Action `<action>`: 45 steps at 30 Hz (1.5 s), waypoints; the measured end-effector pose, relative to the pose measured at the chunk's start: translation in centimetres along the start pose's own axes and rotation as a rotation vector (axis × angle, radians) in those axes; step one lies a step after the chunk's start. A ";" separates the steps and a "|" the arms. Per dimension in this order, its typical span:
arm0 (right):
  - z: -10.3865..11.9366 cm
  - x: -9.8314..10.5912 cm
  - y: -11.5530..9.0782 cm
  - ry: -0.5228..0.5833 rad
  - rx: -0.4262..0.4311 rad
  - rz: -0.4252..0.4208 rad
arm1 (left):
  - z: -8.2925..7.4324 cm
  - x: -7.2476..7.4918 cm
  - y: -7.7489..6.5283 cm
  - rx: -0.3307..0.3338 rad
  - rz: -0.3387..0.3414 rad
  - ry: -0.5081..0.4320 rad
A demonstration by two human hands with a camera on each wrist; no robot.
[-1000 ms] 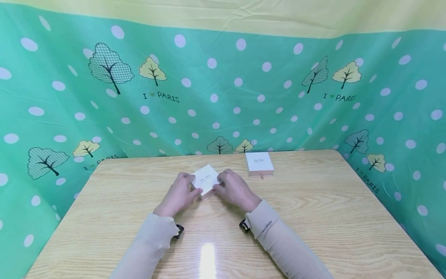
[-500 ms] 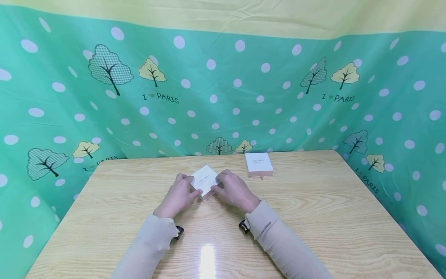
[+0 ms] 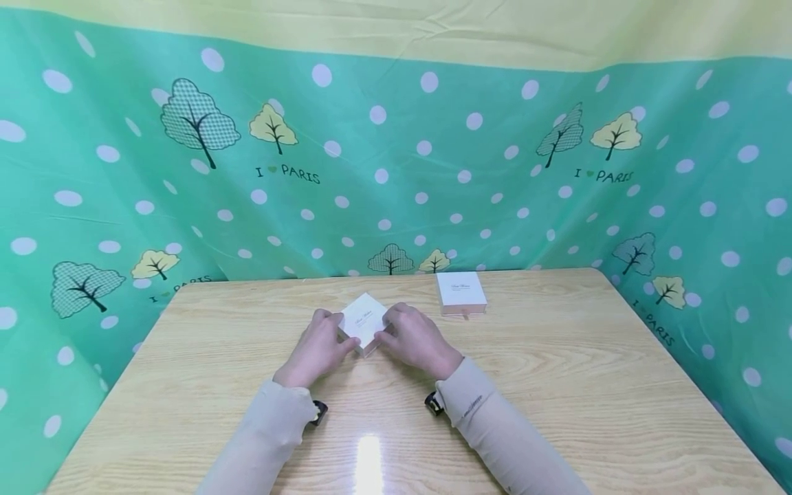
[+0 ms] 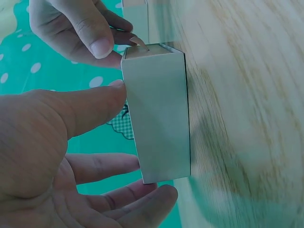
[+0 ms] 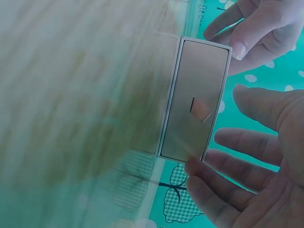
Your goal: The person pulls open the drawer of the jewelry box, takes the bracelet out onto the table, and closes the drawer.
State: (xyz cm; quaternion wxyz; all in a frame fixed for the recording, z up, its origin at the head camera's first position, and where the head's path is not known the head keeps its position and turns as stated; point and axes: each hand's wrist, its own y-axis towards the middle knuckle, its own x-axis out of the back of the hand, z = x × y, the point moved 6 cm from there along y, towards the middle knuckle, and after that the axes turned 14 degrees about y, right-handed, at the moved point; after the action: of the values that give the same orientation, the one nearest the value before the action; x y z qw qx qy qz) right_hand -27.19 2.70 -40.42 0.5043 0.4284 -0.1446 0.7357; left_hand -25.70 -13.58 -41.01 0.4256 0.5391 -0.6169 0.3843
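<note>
A small white drawer box (image 3: 364, 322) with print on its lid sits turned cornerwise on the wooden table. My left hand (image 3: 314, 349) holds it at the left, thumb at the near corner and fingers at the far side. In the right wrist view its pinkish drawer front (image 5: 194, 128), with a short ribbon tab (image 5: 200, 110), faces my right hand (image 5: 289, 137). That hand's fingers are loosely bent and spread. A fingertip touches the drawer front's far end, while the thumb stands apart from the box. The drawer looks shut.
A second white box (image 3: 460, 289) of the same kind lies at the table's back edge, right of the hands. The wooden table (image 3: 588, 385) reaches to a green dotted curtain (image 3: 346, 179) behind and at both sides.
The held box has turned slightly between the hands, and my right hand has shifted a little left. The second box has stayed in place.
</note>
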 end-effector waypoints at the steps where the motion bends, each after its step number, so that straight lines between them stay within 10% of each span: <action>1: 0.0 0.0 0.0 -0.003 0.004 0.001 | 0.0 0.0 0.0 0.000 -0.001 0.001; 45: 0.8 -0.6 -0.3 -0.080 0.094 0.081 | 0.0 0.0 -0.1 0.026 -0.048 0.053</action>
State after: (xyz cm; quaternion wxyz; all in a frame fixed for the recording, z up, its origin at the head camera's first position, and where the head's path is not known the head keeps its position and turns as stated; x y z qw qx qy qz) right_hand -26.47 1.94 -40.45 0.4476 0.4744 -0.1473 0.7436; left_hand -25.61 -13.63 -41.02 0.4437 0.5488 -0.5873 0.3962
